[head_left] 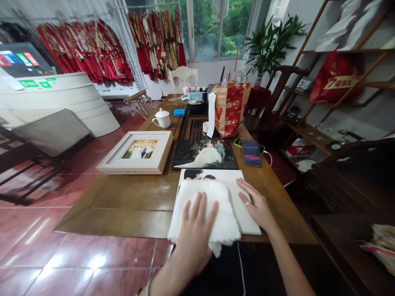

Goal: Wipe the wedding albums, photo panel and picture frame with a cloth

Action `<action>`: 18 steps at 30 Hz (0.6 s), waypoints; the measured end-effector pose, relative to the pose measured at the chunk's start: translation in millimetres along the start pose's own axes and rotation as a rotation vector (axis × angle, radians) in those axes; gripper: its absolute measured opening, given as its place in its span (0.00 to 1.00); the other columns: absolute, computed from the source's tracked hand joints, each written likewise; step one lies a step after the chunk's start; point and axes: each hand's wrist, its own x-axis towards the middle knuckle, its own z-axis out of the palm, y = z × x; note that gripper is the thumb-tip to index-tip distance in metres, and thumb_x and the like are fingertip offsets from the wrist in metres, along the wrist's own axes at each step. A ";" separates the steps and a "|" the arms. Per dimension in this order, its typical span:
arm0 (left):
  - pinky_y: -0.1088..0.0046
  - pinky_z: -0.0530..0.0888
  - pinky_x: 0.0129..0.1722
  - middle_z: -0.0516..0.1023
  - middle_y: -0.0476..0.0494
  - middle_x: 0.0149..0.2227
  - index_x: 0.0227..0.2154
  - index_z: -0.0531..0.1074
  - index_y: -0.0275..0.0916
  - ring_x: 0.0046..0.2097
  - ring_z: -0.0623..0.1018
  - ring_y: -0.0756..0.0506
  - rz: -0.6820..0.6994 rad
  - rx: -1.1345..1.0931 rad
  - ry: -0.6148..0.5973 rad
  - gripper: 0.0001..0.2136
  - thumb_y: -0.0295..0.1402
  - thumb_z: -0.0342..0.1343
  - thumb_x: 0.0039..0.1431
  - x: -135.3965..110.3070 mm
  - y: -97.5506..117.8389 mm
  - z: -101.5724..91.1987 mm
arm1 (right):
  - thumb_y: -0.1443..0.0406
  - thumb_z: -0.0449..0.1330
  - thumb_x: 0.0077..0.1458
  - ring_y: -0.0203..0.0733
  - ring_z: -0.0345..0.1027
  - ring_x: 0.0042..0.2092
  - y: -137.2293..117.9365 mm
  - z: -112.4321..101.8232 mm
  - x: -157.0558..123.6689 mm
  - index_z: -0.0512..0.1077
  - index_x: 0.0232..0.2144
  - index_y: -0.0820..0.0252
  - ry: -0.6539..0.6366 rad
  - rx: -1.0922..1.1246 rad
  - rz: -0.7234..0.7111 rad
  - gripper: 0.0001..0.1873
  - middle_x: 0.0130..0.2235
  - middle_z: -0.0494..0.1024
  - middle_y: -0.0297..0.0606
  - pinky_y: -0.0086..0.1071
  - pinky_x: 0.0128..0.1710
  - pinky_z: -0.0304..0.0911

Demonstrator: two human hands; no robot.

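A white cloth (220, 209) lies spread over a pale photo panel (248, 220) at the table's near edge. My left hand (199, 220) rests flat on the cloth, fingers spread. On the panel's right side lies my right hand (254, 203), its fingers stretched out and a ring on one of them. The tops of two dark-haired heads show in the panel's picture above the cloth; the rest of that picture is covered. Just beyond it is a dark wedding photo panel (203, 154). A light wooden picture frame (134, 152) with a small photo sits to the left.
The wooden table (129, 201) also bears a phone (252, 153) with a white cable, a paper bag (231, 109), a white lidded mug (162, 118), a blue box (179, 112) and a black pot (196, 106). Dark wooden chairs and a shelf stand on the right.
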 end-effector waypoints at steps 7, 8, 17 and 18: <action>0.38 0.41 0.60 0.37 0.24 0.67 0.66 0.40 0.40 0.66 0.32 0.29 0.078 -0.083 0.108 0.49 0.48 0.61 0.45 5.7 47.6 16.8 | 0.60 0.53 0.58 0.49 0.57 0.62 6.8 -4.3 -0.2 0.68 0.55 0.53 -0.011 0.073 -0.061 0.22 0.60 0.66 0.42 0.48 0.62 0.52; 0.37 0.41 0.59 0.38 0.23 0.66 0.66 0.40 0.40 0.66 0.33 0.28 0.060 -0.082 0.114 0.49 0.49 0.61 0.46 10.5 52.7 16.3 | 0.59 0.54 0.57 0.49 0.57 0.62 9.6 -4.8 0.3 0.68 0.55 0.54 -0.022 0.089 -0.070 0.23 0.60 0.66 0.42 0.47 0.62 0.53; 0.35 0.46 0.57 0.43 0.18 0.65 0.65 0.45 0.36 0.66 0.42 0.26 -0.153 0.048 0.138 0.48 0.48 0.64 0.47 73.1 42.1 -1.0 | 0.64 0.55 0.54 0.49 0.59 0.61 10.0 -1.0 -0.8 0.68 0.55 0.55 0.021 0.052 -0.023 0.25 0.60 0.67 0.41 0.46 0.62 0.54; 0.35 0.47 0.57 0.44 0.18 0.65 0.65 0.46 0.36 0.66 0.43 0.26 -0.178 0.061 0.138 0.47 0.48 0.63 0.48 81.7 34.2 -2.8 | 0.64 0.55 0.55 0.49 0.58 0.62 7.4 -0.6 -0.8 0.68 0.55 0.55 0.023 0.035 -0.018 0.24 0.59 0.67 0.41 0.47 0.62 0.53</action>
